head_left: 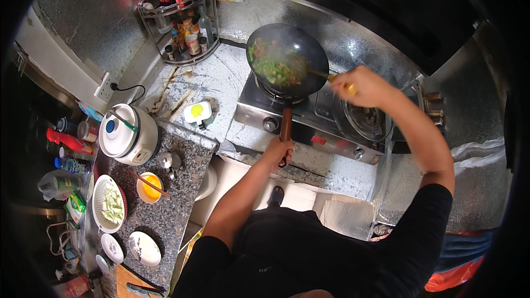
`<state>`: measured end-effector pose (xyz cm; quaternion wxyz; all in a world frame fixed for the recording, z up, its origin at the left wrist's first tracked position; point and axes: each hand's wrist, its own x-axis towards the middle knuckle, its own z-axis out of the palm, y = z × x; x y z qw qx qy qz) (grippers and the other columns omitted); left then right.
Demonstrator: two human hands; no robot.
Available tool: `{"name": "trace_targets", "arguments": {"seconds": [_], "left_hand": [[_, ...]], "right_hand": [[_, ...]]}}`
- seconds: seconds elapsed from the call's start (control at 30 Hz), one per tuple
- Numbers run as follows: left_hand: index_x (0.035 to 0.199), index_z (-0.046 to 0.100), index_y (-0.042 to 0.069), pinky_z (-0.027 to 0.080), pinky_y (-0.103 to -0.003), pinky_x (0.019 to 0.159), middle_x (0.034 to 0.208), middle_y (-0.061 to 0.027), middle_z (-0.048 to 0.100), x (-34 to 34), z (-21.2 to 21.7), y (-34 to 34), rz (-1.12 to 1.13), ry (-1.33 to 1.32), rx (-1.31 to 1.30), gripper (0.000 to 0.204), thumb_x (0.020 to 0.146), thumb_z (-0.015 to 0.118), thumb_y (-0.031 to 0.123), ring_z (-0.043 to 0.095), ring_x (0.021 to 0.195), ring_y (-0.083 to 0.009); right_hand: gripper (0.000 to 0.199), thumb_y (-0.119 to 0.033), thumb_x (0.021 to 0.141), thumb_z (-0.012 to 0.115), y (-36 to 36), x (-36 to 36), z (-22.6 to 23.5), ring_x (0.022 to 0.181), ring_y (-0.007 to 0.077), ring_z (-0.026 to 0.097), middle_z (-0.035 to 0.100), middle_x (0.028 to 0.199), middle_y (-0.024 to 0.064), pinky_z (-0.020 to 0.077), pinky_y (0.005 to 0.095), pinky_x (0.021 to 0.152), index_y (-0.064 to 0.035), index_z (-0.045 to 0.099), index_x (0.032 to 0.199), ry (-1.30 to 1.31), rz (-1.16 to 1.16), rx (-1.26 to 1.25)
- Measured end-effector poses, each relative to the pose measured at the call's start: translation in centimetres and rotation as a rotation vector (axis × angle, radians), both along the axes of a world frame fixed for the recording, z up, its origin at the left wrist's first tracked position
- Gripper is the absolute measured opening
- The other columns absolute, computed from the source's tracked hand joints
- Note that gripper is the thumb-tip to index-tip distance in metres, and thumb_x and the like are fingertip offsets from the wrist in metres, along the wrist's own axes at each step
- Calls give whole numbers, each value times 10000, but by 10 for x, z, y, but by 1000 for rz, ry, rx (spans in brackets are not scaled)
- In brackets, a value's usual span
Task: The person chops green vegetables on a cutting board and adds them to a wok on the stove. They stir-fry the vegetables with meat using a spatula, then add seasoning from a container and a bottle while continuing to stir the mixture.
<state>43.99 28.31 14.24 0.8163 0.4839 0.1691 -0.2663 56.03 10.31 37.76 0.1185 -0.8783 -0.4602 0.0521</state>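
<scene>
A dark wok [309, 58] sits tilted over the left burner of the gas stove [251, 111]. Chopped green vegetables with reddish-brown bits [276, 69] lie in its left half, under rising steam. My left hand [277, 152] is wrapped round the wok's brown wooden handle [286, 124]. To the right of the wok, my right hand [361, 87] grips the yellow handle of a cooking utensil [332, 78]. Its working end reaches into the food, blurred by motion and steam, so its exact kind is unclear.
A glass lid [364, 121] covers the right burner. Behind left stands a seasoning rack [179, 22]. The left counter holds a rice cooker [130, 138], a bowl of beaten egg with chopsticks [149, 179], a basket of cut pale-green vegetables [99, 201], plates [144, 248] and a knife [144, 289] on a board.
</scene>
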Motion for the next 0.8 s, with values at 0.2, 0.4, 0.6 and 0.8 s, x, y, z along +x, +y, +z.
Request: {"name": "trace_targets", "arguments": {"seconds": [0.2, 0.4, 0.6, 0.8], "left_hand": [[806, 444, 111, 285, -245, 317, 577, 0, 456, 0, -7, -6, -12, -25, 14, 126, 762, 560, 134, 441, 400, -107], [833, 435, 107, 282, -243, 311, 588, 0, 460, -2, -8, -8, -48, -29, 5, 153, 762, 566, 143, 445, 399, -110], [848, 434, 103, 271, -241, 309, 589, 0, 460, -2, -6, 6, -8, -19, 47, 163, 759, 567, 139, 443, 399, -109], [845, 438, 99, 272, -240, 310, 585, 0, 459, 4, -4, -7, -43, -39, 11, 161, 758, 567, 141, 444, 400, -108]], "right_hand": [[242, -244, 862, 439, -14, 31, 0, 590, 154, 624, 632, 751, 112, 503, 247, 508, -51, 584, 868, 772, -771, 608], [216, -231, 873, 464, -3, 38, -97, 627, 212, 647, 638, 767, 138, 528, 274, 550, -58, 568, 952, 776, -885, 1257], [189, -187, 855, 486, -13, 22, -11, 469, 140, 582, 595, 621, 79, 472, 235, 425, -34, 588, 901, 658, -777, 595], [158, -174, 837, 557, 3, 30, -120, 550, 144, 599, 595, 636, 73, 487, 252, 512, -22, 599, 824, 402, -564, 885]]}}
